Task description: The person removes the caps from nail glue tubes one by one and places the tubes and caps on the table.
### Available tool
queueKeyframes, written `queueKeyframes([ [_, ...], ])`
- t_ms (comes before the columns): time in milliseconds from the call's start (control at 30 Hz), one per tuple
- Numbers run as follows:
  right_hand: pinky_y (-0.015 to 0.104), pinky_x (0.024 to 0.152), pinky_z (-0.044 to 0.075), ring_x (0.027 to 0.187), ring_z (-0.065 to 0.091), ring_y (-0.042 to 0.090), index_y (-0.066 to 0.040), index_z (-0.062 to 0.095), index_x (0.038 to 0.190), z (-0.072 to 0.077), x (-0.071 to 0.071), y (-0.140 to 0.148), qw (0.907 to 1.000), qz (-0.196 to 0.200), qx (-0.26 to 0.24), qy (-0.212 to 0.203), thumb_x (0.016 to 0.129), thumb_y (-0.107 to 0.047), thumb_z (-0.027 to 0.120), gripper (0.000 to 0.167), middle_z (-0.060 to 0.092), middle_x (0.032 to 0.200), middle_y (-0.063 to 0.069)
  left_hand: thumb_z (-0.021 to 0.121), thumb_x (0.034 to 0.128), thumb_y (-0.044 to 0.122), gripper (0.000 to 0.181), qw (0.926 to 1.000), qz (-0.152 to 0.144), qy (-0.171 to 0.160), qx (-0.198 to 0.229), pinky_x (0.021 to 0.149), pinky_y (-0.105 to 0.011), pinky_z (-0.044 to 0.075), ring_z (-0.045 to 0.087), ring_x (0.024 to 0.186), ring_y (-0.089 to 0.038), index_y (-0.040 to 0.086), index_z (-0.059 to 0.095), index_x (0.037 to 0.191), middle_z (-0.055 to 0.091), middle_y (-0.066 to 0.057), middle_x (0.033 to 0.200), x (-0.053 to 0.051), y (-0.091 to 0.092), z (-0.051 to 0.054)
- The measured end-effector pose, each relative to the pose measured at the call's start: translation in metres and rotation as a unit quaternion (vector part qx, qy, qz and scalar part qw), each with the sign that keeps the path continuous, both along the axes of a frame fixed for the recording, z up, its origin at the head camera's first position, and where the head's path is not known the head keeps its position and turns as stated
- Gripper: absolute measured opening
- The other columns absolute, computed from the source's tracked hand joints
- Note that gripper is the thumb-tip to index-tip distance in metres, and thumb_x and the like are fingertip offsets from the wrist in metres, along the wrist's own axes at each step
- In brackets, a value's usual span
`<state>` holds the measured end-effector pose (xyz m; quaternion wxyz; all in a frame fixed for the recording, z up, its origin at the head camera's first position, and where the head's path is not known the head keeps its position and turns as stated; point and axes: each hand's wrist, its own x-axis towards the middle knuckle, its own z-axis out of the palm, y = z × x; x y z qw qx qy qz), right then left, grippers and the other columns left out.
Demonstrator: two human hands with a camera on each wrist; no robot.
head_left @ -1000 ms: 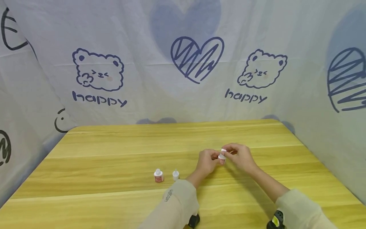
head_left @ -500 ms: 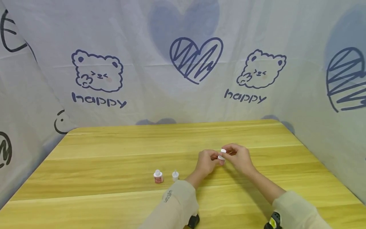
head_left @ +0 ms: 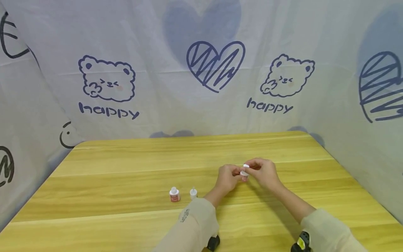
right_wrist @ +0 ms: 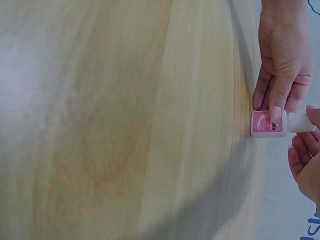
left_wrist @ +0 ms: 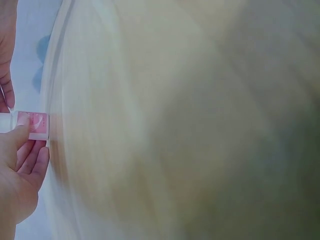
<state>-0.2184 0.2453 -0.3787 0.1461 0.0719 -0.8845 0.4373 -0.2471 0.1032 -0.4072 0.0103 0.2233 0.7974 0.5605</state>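
Note:
My left hand [head_left: 227, 177] holds a small bottle with a pink label [right_wrist: 260, 129] near the middle right of the table. In the right wrist view the left thumb lies over the label and the bottle's base is at the wood. My right hand [head_left: 265, 173] pinches the white cap [right_wrist: 299, 123] on top of that bottle between thumb and fingers. Left of the hands, in the head view, stands a second small bottle with a red-pink label [head_left: 174, 195] and a white top. Beside it is a loose white cap [head_left: 193, 193] with a thin tip pointing up.
The wood-grain table [head_left: 119, 168] reaches back to a white cloth [head_left: 163, 105] printed with hearts, bears and writing. More cloth hangs at both sides. The left sleeve [head_left: 196, 220] comes close to the loose cap.
My right fingers shift slightly on the white cap. Both hands and the held bottle stay in the same place, and the second bottle and loose cap have not moved.

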Motion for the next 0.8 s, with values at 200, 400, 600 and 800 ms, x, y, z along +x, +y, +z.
queueKeyframes([
  [200, 0.015, 0.062, 0.050, 0.077, 0.066, 0.019, 0.002, 0.071, 0.089, 0.003, 0.001, 0.001, 0.9999, 0.000, 0.008, -0.014, 0.082, -0.007, 0.070, 0.012, 0.071, 0.089, 0.017, 0.071, 0.0772, 0.003, 0.011, 0.9999, 0.002, 0.009, -0.012, 0.069, -0.019, 0.055, 0.070, 0.080, -0.021, -0.004, 0.073, 0.086, 0.072, -0.015, 0.083, 0.001, 0.000, 0.002],
  [400, 0.016, 0.062, 0.050, 0.077, 0.065, 0.017, 0.002, 0.071, 0.090, 0.005, 0.000, 0.002, 0.9993, 0.006, 0.019, -0.031, 0.082, -0.009, 0.070, 0.013, 0.071, 0.090, 0.017, 0.071, 0.0779, 0.005, 0.012, 0.9994, 0.011, 0.005, -0.034, 0.069, -0.017, 0.054, 0.069, 0.079, -0.015, -0.003, 0.073, 0.087, 0.073, -0.012, 0.084, 0.002, 0.000, 0.004],
  [600, 0.016, 0.060, 0.051, 0.077, 0.066, 0.019, 0.005, 0.070, 0.091, 0.011, -0.001, 0.002, 0.9987, 0.016, 0.018, -0.044, 0.082, -0.009, 0.070, 0.016, 0.070, 0.090, 0.019, 0.072, 0.0772, 0.006, 0.012, 0.9994, 0.008, -0.004, -0.034, 0.068, -0.015, 0.052, 0.068, 0.078, -0.012, -0.002, 0.073, 0.086, 0.073, -0.012, 0.084, 0.001, -0.001, 0.006],
  [800, 0.017, 0.059, 0.050, 0.074, 0.064, 0.013, 0.004, 0.071, 0.091, 0.015, -0.001, 0.001, 0.9977, 0.017, 0.024, -0.061, 0.082, -0.010, 0.070, 0.017, 0.071, 0.088, 0.018, 0.073, 0.0766, 0.008, 0.013, 0.9995, 0.001, 0.000, -0.033, 0.069, -0.017, 0.053, 0.068, 0.081, -0.015, -0.002, 0.074, 0.086, 0.073, -0.012, 0.085, 0.000, -0.002, 0.005],
])
